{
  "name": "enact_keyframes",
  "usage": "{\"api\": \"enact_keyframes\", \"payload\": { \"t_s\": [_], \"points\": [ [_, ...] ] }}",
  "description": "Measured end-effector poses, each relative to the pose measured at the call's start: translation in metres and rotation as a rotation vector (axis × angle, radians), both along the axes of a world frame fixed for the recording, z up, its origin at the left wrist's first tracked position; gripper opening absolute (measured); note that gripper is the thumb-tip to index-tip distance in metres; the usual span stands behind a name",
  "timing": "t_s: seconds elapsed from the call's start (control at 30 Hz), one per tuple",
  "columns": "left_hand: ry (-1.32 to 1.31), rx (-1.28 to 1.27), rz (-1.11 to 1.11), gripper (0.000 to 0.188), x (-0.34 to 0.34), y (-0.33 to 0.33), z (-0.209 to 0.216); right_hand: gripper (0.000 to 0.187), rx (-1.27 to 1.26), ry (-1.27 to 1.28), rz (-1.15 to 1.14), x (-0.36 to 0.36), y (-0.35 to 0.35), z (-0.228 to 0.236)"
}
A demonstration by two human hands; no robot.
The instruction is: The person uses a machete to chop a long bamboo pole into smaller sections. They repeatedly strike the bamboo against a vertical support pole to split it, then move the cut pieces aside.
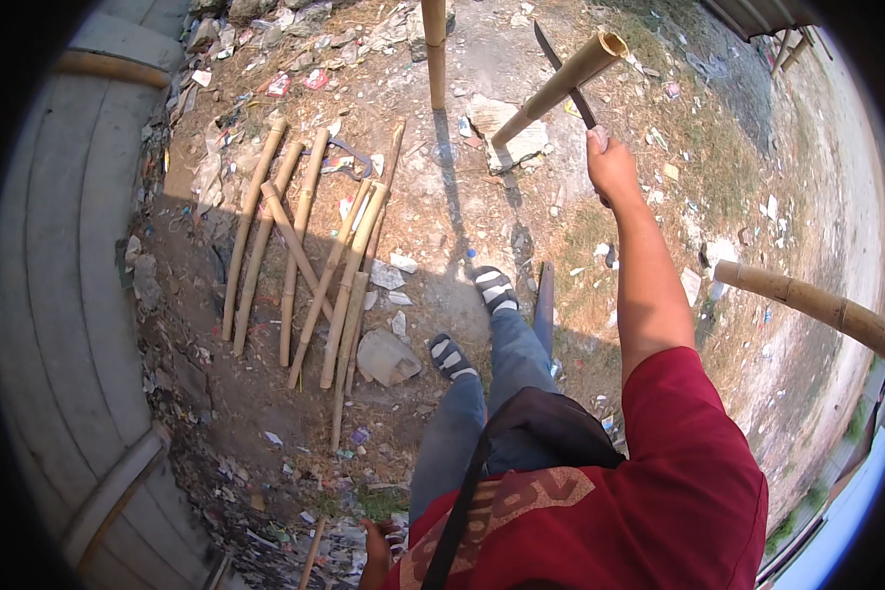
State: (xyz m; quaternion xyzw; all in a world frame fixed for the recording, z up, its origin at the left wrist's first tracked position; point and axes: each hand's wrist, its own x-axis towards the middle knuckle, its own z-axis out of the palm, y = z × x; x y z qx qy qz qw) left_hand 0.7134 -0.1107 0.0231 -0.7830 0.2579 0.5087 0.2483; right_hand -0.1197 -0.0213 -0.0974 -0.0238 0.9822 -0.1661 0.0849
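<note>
My right hand [612, 169], at the end of an outstretched arm, is closed around the handle of a machete [584, 108]. Its long dark blade crosses behind a bamboo pole [559, 87], which hides the blade's middle; whether blade and pole touch I cannot tell. The pole stands tilted, its cut hollow end up and its foot on a flat pale stone [517, 155]. Low in the view by my shirt hangs my left hand [378, 547], partly cut off, its fingers apart and holding nothing.
Several cut bamboo pieces [301, 226] lie left of my feet, near a bow-shaped saw [349, 157] and a rock [387, 357]. One bamboo post [436, 59] rises ahead. Another bamboo pole [796, 295] juts in from the right. A hand saw [544, 310] lies by my foot. Litter covers the ground.
</note>
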Motion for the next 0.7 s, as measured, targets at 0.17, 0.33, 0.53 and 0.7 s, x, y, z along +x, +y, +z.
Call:
{"api": "enact_keyframes", "payload": {
  "t_s": [0.17, 0.33, 0.53, 0.7],
  "points": [
    [-0.085, -0.092, 0.001, 0.108, -0.034, -0.004, 0.022, 0.065, -0.125, -0.080, 0.060, -0.019, -0.030, 0.004],
    [-0.112, -0.071, 0.073, 0.097, -0.014, 0.001, 0.010, 0.061, -0.306, -0.098, 0.026, -0.010, 0.014, 0.060],
    [-0.077, -0.071, 0.075, 0.097, -0.013, 0.021, 0.000, 0.051, -0.372, -0.063, 0.010, 0.029, 0.034, 0.187],
    [-0.020, -0.018, -0.004, 0.091, -0.029, -0.001, -0.002, 0.058, -0.026, -0.049, -0.014, 0.003, 0.005, -0.014]
  ]
}}
